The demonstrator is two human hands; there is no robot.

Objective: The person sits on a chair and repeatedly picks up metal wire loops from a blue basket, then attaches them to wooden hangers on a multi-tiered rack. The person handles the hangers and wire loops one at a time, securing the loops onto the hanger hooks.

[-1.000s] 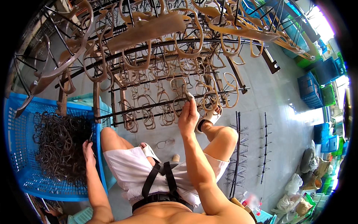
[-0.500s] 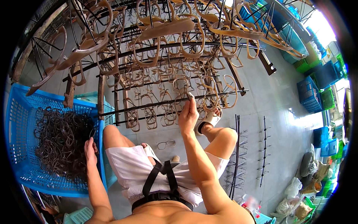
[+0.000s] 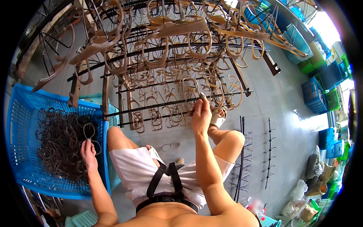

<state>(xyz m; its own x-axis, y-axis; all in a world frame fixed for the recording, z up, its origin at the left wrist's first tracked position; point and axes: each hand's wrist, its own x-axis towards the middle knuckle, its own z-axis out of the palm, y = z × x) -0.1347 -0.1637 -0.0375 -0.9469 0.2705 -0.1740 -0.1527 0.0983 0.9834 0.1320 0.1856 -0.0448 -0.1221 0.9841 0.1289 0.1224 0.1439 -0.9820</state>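
Observation:
My left hand [image 3: 89, 154] is at the right side of a blue basket [image 3: 22, 166], its fingers closed on a dark eyeglass frame [image 3: 89, 131]. Beneath that lies a tangled heap of dark eyeglass frames [image 3: 56, 147]. Out in front, my right hand [image 3: 201, 115] pinches a light-brown eyeglass frame [image 3: 190, 80] at the lowest front rod [image 3: 166, 103] of a rack. Whether this frame is still hooked on the rod I cannot tell. More brownish frames hang in rows on the rack, with large ones [image 3: 181, 28] close at the top.
One eyeglass frame [image 3: 171, 146] lies on the grey floor between my feet. Dark rods with thin prongs [image 3: 240, 159] lie to the right, beside another pronged rod [image 3: 269, 151]. Blue and green crates [image 3: 314, 94] and plastic bags [image 3: 297, 191] line the right side.
My left hand has moved slightly left over the basket, and a dark eyeglass frame now shows in its fingers. My right hand has shifted a little right along the front rod.

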